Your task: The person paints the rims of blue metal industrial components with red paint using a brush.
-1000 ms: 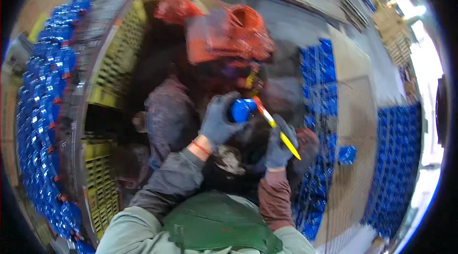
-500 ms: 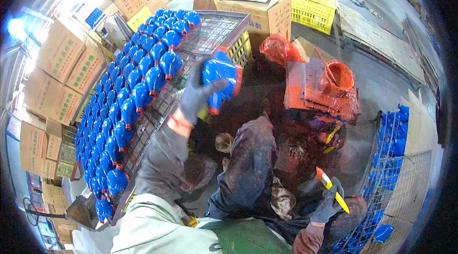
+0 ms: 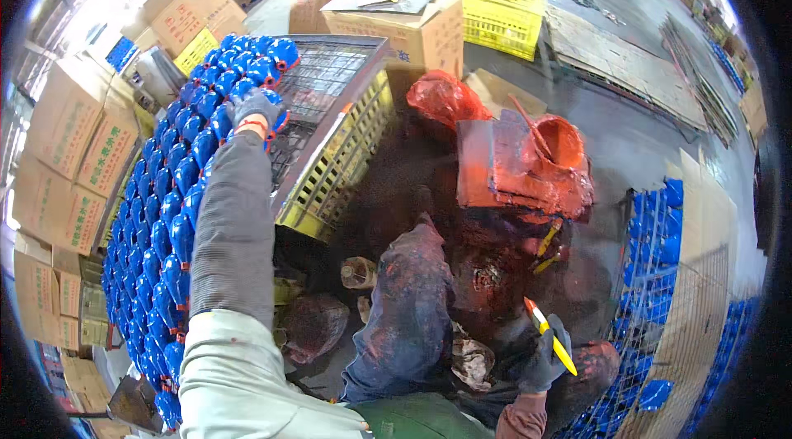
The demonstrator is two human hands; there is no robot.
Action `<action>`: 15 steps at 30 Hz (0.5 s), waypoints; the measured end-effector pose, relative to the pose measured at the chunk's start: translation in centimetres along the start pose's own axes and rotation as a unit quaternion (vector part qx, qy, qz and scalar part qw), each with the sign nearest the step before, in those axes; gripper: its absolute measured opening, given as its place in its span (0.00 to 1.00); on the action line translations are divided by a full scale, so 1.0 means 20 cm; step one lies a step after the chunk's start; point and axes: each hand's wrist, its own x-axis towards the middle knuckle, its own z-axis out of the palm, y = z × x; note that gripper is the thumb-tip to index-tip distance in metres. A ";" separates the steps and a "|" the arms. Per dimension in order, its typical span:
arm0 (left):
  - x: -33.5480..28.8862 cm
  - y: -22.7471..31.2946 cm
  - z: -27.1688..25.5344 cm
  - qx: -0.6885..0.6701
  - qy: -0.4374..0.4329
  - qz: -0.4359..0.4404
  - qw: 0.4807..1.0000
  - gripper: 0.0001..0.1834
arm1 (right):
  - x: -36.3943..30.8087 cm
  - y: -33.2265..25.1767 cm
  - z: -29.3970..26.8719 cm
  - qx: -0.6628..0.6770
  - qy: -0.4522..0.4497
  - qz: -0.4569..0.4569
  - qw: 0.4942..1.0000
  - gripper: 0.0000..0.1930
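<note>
Blue parts (image 3: 183,172) sat in rows on the rack (image 3: 318,68) toward nine o'clock in the head view, the gloved left hand (image 3: 256,104) among them at ten, its openness and grip impossible to tell, while at half past four the curled right hand (image 3: 540,362) held a red-tipped brush (image 3: 562,351).

Grey floor (image 3: 631,138), stacked cardboard boxes (image 3: 66,125), bright upper-left light (image 3: 91,22)
</note>
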 end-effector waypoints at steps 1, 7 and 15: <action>-0.03 0.04 -0.02 0.006 -0.013 0.001 1.000 0.53 | -0.01 -0.02 0.02 0.037 0.014 0.009 0.999 0.12; -0.78 0.43 -0.32 -0.359 -0.144 0.390 0.836 0.33 | -0.05 -0.16 -0.09 0.004 0.014 -0.152 0.988 0.21; -2.21 0.73 -0.26 -0.452 -0.253 0.649 0.556 0.24 | -0.16 -0.21 -0.74 -0.182 0.214 -0.210 0.937 0.18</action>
